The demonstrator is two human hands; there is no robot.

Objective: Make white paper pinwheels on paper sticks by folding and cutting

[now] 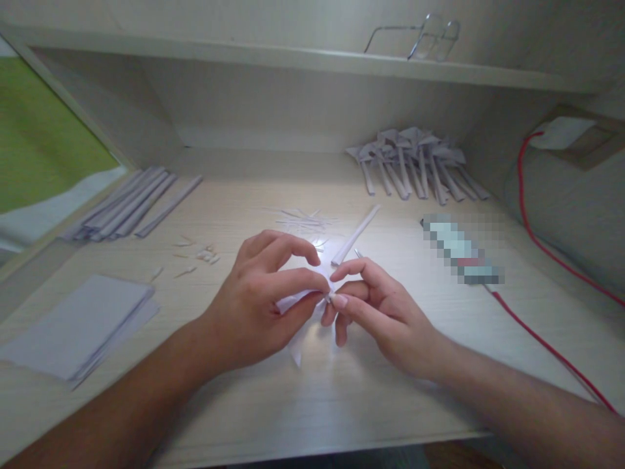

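Both hands meet over the middle of the desk at a folded white paper piece, largely hidden behind my fingers. My left hand pinches it between thumb and index finger, its other fingers raised. My right hand closes thumb and fingertips at the same spot, on a small white bit too covered to make out. One pointed paper corner sticks out below my left hand. Just beyond the hands lie a rolled paper stick and a scatter of thin paper strips.
Paper pinwheels on sticks lie at the back right, rolled paper tubes at the back left. Small pale bits and a paper stack are on the left. A blurred-out phone with a red cable lies right. Glasses rest on the shelf.
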